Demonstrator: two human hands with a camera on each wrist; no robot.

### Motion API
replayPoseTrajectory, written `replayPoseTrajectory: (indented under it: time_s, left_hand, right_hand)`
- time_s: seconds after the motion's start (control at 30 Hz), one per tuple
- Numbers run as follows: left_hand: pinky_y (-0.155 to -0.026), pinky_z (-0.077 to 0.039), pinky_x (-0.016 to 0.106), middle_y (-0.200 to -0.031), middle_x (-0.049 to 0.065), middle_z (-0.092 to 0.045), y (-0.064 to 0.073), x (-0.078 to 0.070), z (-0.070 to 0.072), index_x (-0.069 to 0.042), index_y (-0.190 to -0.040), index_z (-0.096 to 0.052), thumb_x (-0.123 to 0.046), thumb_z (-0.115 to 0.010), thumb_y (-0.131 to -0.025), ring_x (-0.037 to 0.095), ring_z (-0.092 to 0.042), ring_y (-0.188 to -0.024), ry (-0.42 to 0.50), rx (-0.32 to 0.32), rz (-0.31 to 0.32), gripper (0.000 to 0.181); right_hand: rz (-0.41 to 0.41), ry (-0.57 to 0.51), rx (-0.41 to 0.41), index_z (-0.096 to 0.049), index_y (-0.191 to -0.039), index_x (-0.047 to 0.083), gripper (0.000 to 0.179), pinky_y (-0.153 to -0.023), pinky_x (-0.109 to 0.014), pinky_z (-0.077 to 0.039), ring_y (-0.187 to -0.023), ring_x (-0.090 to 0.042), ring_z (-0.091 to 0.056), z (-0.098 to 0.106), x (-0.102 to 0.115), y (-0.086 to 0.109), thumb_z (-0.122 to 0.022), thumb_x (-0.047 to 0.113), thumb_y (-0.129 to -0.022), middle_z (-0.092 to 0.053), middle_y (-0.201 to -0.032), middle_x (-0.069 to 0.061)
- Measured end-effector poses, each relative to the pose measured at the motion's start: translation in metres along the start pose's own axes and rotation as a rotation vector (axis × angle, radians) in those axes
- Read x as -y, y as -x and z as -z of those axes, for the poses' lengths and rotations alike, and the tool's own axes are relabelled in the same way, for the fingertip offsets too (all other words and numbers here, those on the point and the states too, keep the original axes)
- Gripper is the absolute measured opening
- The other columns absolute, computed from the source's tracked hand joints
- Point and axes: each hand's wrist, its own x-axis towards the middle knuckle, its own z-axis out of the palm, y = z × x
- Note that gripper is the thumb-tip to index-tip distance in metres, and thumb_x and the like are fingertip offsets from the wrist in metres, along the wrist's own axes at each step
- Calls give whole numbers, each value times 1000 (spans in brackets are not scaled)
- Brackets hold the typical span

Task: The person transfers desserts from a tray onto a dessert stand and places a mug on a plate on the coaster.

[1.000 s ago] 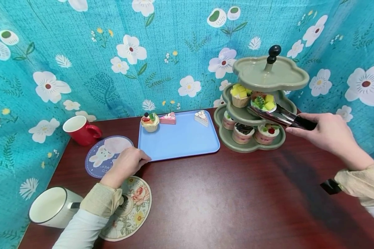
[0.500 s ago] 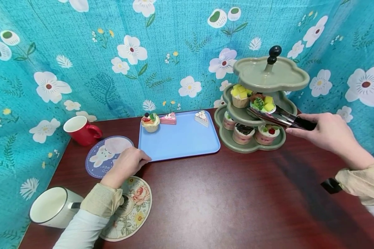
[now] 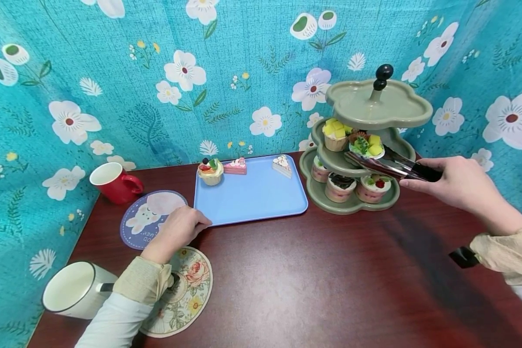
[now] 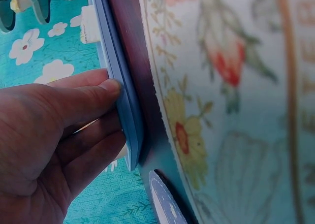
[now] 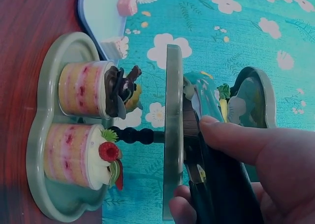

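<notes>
In the head view, my left hand [image 3: 181, 228] pinches the near left corner of a light blue tray [image 3: 252, 198], thumb on the rim. On that tray sit a cream-topped cupcake [image 3: 210, 172], a pink cake slice [image 3: 235, 166] and a white cake slice [image 3: 282, 166]. My right hand [image 3: 456, 186] grips dark-handled serving tongs [image 3: 400, 166]. Their tips lie around a cupcake with yellow cubes and green leaves [image 3: 367, 145] on the middle tier of a green three-tier stand [image 3: 380, 104]. In the right wrist view, the tier and tongs mostly hide that cupcake.
Beside the held cupcake stands another yellow-topped cupcake [image 3: 335, 134]. The bottom tier bears several dessert cups [image 3: 340, 187]. Left of the tray are a red mug [image 3: 115, 182], a bunny coaster [image 3: 141, 218], a floral round mat [image 3: 191, 290] and a white mug [image 3: 76, 292].
</notes>
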Motion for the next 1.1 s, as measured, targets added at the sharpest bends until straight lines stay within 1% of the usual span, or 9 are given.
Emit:
replayPoseTrajectory:
  time_s: [0.07, 0.17, 0.3, 0.43, 0.47, 0.53, 0.7, 0.8, 1.1]
  left_hand:
    - [-71, -58, 37, -87, 2, -78, 0, 0, 0, -15, -88, -81, -5, -76, -84, 17, -73, -79, 4, 2, 4, 12]
    - [-72, -59, 37, -88, 2, -78, 1, 0, 0, -14, -89, -81, -5, -76, -84, 17, -73, -81, 11, 7, 15, 11]
    - [-72, -58, 37, -88, 1, -78, 1, 0, -1, -15, -88, -81, -6, -76, -84, 17, -73, -80, 11, 12, 19, 11]
    - [-71, -58, 37, -88, 1, -78, 2, 0, -1, -15, -88, -81, -6, -76, -84, 16, -73, -80, 8, 10, 18, 12]
    - [-71, -58, 37, -88, 1, -78, 2, 0, -1, -15, -88, -81, -6, -76, -84, 17, -73, -80, 8, 9, 17, 12]
    - [-71, -59, 37, -88, 2, -78, 1, 0, -1, -14, -89, -81, -5, -76, -84, 17, -73, -80, 10, 10, 20, 12]
    - [-71, -59, 37, -88, 3, -78, 1, 1, 0, -14, -89, -81, -5, -76, -84, 17, -73, -80, 2, 5, 12, 12]
    - [-71, -59, 37, -88, 3, -78, 0, 1, 0, -14, -89, -81, -4, -76, -83, 17, -73, -80, -2, 1, 3, 12]
    - [-71, -59, 36, -87, 2, -78, 0, 0, 0, -14, -87, -81, -4, -76, -84, 17, -72, -79, 7, 2, 5, 12]
  right_hand:
    - [-1, -7, -1, -54, -135, -7, 90, -49, -33, -37, -56, -20, -54, 0, -1, 0, -71, 63, -81, -65, -62, -10]
    - [-5, -22, -5, -56, -132, -8, 89, -50, -33, -39, -62, -23, -56, -1, -2, 0, -72, 62, -79, -70, -76, -19]
    - [-15, -25, -14, -57, -130, -8, 90, -51, -33, -41, -70, -29, -60, -2, -4, 1, -74, 63, -77, -70, -91, -30]
    - [-28, -17, -19, -57, -131, -9, 92, -52, -35, -43, -74, -33, -62, 0, -5, 4, -74, 64, -77, -68, -96, -32]
    - [-33, -16, -21, -57, -131, -9, 92, -52, -34, -42, -74, -33, -62, 0, -5, 6, -74, 64, -77, -68, -95, -32]
    - [-36, -11, -23, -56, -131, -9, 90, -52, -33, -41, -72, -31, -61, 1, -5, 9, -74, 61, -78, -70, -86, -27]
    - [-30, -4, -24, -56, -130, -11, 87, -51, -31, -38, -64, -25, -56, 3, -7, 13, -75, 57, -80, -64, -61, -7]
    - [-34, 9, -38, -57, -129, -10, 87, -50, -32, -37, -62, -24, -55, 3, -9, 14, -75, 59, -79, -62, -58, -4]
    - [-62, 46, -46, -57, -127, -11, 87, -50, -32, -36, -62, -26, -54, 7, -12, 19, -74, 59, -79, -57, -57, -6]
